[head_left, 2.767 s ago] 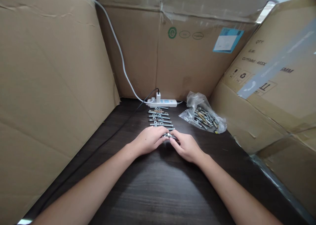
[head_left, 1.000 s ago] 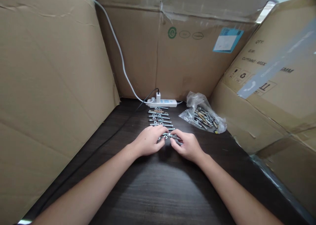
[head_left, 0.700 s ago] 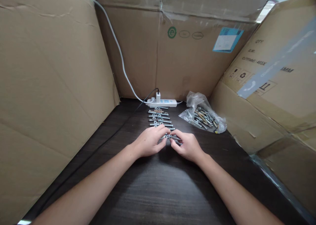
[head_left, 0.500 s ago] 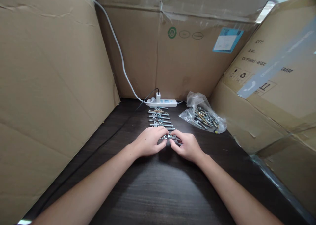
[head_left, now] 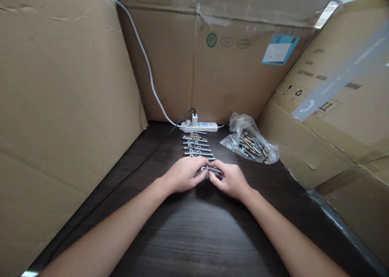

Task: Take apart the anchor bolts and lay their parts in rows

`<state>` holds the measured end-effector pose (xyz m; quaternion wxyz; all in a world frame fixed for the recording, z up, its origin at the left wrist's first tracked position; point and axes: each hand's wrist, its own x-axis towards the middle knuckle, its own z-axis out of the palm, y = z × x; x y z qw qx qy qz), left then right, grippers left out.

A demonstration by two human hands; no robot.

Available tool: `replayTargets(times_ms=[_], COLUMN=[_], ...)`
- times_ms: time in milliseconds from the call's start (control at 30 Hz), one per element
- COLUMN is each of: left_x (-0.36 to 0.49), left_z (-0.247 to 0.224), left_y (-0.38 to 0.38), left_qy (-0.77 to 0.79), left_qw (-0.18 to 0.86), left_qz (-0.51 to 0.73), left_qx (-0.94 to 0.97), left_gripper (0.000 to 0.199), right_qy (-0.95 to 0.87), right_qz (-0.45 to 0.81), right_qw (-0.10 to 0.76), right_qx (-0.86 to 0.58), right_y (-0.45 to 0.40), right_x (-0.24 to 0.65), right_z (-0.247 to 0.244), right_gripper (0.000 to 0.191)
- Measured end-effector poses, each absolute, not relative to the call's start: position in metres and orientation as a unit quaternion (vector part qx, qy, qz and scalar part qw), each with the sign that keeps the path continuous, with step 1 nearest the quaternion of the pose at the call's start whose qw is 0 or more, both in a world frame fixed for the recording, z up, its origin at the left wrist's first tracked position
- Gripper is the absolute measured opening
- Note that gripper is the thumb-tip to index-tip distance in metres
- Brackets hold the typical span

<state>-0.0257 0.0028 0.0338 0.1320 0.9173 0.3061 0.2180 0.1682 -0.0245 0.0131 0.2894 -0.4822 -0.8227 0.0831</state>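
My right hand (head_left: 231, 181) pinches a metal bolt (head_left: 215, 170) between thumb and fingers, its shank pointing left. At its left end sits a small nut (head_left: 208, 168), with the fingertips of my left hand (head_left: 181, 175) closed around it. A washer (head_left: 203, 169) shows in the gap under my left fingers; whether it lies on the table cannot be made out. Just beyond my hands runs a column of bolts (head_left: 204, 149) laid side by side, with loose nuts and washers (head_left: 191, 151) among them. The nearest pieces are partly covered by my left hand.
A clear plastic bag (head_left: 235, 141) of metal bolts lies at the back right. Behind the column stands a white power strip (head_left: 209, 127) with a plugged-in charger (head_left: 195, 119). A black cable (head_left: 133, 172) crosses the dark table (head_left: 194, 236) on the left. Cardboard boxes (head_left: 170, 66) wall three sides.
My left fingertips have shifted slightly right, closing in on the nut and covering more of it. My right hand and the bolt stay about where they were.
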Motion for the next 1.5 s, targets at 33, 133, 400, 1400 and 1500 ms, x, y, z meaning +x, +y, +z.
replayTargets(times_ms=[33, 133, 400, 1400, 1500], left_x=[-0.0256, -0.0263, -0.0275, -0.0266, -0.0282], left_z=[0.0331, 0.0325, 0.0371, 0.0314, 0.0334], left_y=[0.0033, 0.0040, 0.0004, 0.0063, 0.0058], left_qy=[0.309, 0.314, 0.292, 0.312, 0.313], left_qw=[0.131, 0.129, 0.126, 0.099, 0.092], left_qz=[0.217, 0.226, 0.232, 0.206, 0.237], left_qx=[0.916, 0.913, 0.919, 0.922, 0.915], left_gripper=[0.014, 0.020, 0.016, 0.018, 0.017], right_qy=[-0.824, -0.823, -0.815, -0.825, -0.821], right_qz=[0.082, 0.083, 0.088, 0.074, 0.073], right_qw=[0.289, 0.288, 0.295, 0.300, 0.299], right_qx=[-0.481, -0.482, -0.490, -0.474, -0.481], right_y=[-0.0245, -0.0243, -0.0239, -0.0244, -0.0239], right_x=[0.1681, 0.1681, 0.1703, 0.1689, 0.1694], right_z=[0.0132, 0.0136, 0.0128, 0.0117, 0.0107], right_gripper=[0.018, 0.018, 0.017, 0.016, 0.016])
